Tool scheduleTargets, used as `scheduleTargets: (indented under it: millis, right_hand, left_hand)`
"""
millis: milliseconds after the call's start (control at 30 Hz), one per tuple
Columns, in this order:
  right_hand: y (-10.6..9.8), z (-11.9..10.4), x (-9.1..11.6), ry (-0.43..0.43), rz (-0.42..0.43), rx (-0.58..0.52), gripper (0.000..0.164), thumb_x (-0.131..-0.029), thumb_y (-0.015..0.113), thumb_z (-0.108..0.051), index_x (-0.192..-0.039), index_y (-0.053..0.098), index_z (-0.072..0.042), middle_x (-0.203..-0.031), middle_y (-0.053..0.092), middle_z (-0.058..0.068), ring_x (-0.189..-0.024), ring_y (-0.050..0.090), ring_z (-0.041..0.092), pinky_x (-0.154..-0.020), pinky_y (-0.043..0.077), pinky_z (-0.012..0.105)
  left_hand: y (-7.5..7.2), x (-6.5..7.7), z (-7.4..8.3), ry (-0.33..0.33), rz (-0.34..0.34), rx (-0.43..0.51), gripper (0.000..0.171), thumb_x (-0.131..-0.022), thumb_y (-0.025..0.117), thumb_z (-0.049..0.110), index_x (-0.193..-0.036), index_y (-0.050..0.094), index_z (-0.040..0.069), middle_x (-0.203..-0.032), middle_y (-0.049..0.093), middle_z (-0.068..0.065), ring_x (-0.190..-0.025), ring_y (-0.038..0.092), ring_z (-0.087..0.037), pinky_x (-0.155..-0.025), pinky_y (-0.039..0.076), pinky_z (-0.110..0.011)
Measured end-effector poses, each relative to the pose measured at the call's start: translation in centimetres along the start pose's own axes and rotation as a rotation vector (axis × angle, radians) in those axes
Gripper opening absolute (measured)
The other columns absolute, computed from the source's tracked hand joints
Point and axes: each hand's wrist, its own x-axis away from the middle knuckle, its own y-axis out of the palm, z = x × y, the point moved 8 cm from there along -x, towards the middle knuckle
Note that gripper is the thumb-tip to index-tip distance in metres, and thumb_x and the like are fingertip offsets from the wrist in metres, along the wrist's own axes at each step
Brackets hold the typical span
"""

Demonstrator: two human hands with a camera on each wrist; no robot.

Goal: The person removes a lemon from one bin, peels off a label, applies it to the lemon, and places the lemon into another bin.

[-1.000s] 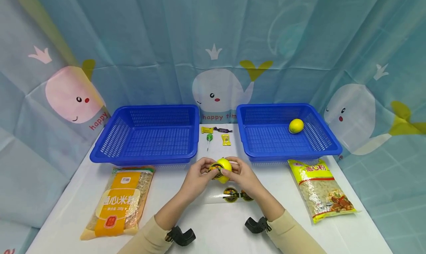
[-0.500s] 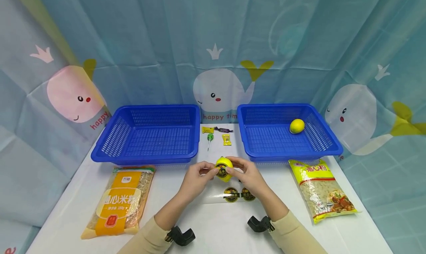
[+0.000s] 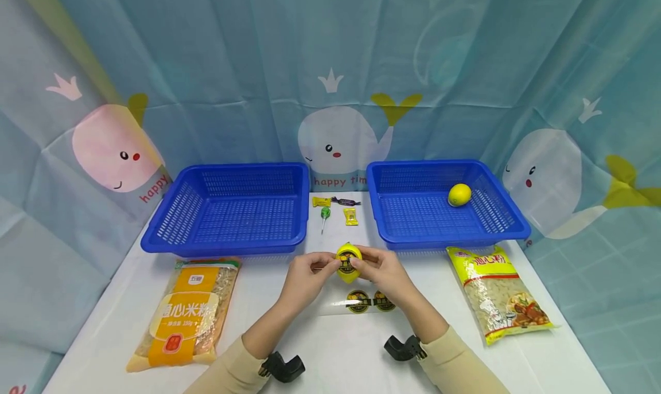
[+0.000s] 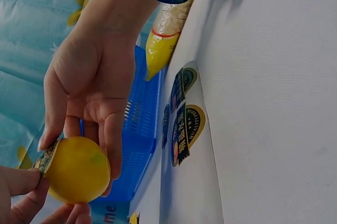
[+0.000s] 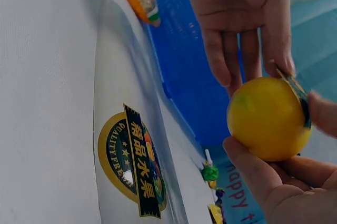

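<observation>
A yellow lemon (image 3: 349, 277) is held between both hands above the table, with a round black-and-gold sticker (image 3: 345, 262) against its near face. My right hand (image 3: 384, 270) grips the lemon from the right, its thumb pressing on the sticker. From the left, my left hand (image 3: 304, 276) pinches the sticker's edge with thumb and finger; its other fingers extend beside the lemon (image 5: 268, 118) in the right wrist view. One end of the sticker (image 5: 296, 95) stands slightly off the peel. Below lies a clear backing strip (image 3: 330, 308) bearing more such stickers (image 5: 131, 161).
Two blue baskets (image 3: 227, 248) stand at the back; the right basket (image 3: 454, 242) holds another lemon (image 3: 459, 195). Between them lie a green lollipop (image 3: 325, 213) and several wrapped candies (image 3: 351, 216). Pasta bags flank the hands, an orange bag (image 3: 181, 316) left and a yellow bag (image 3: 498, 293) right.
The sticker has moved from the lemon's left side onto its near face. The right thumb has come onto the sticker, and the lemon has turned slightly. Baskets and bags stay put.
</observation>
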Motion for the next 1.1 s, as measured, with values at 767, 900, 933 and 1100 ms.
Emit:
scheduleTargets:
  millis: [767, 900, 933, 1100]
  right_hand:
    - [0.6, -1.0, 0.0, -0.017, -0.032, 0.006, 0.059, -0.099, 0.067, -0.031, -0.144, 0.05, 0.004, -0.129, 0.065, 0.023, -0.11, 0.07, 0.028, -0.087, 0.06, 0.033]
    - [0.6, -1.1, 0.1, 0.007, -0.018, -0.015, 0.062, -0.097, 0.068, -0.033, -0.144, 0.049, 0.003, -0.129, 0.065, 0.023, -0.108, 0.071, 0.026, -0.088, 0.06, 0.034]
    - [0.6, -1.1, 0.1, 0.012, -0.015, -0.018, 0.062, -0.097, 0.069, -0.033, -0.144, 0.05, 0.003, -0.128, 0.065, 0.022, -0.107, 0.071, 0.025, -0.088, 0.06, 0.034]
    - [0.6, -1.5, 0.1, 0.026, 0.021, -0.025, 0.059, -0.095, 0.072, -0.031, -0.14, 0.054, 0.003, -0.124, 0.069, 0.021, -0.101, 0.073, 0.022, -0.084, 0.062, 0.034]
  left_hand:
    - [-0.4, 0.7, 1.4, 0.108, 0.045, -0.021, 0.021, -0.089, 0.078, 0.021, -0.107, 0.075, 0.01, -0.104, 0.075, -0.002, -0.093, 0.073, -0.019, -0.083, 0.061, -0.029]
    - [-0.2, 0.8, 1.6, 0.144, 0.025, -0.002, 0.038, -0.085, 0.082, 0.017, -0.12, 0.072, 0.011, -0.111, 0.072, -0.003, -0.099, 0.071, -0.028, -0.087, 0.06, -0.034]
    - [-0.2, 0.8, 1.6, 0.155, 0.026, -0.004, 0.039, -0.084, 0.083, 0.016, -0.122, 0.072, 0.01, -0.11, 0.072, -0.003, -0.099, 0.071, -0.03, -0.088, 0.06, -0.035]
    - [-0.2, 1.0, 1.7, 0.17, 0.039, -0.004, 0.039, -0.084, 0.083, 0.016, -0.121, 0.074, 0.01, -0.102, 0.07, 0.0, -0.095, 0.072, -0.024, -0.086, 0.06, -0.032]
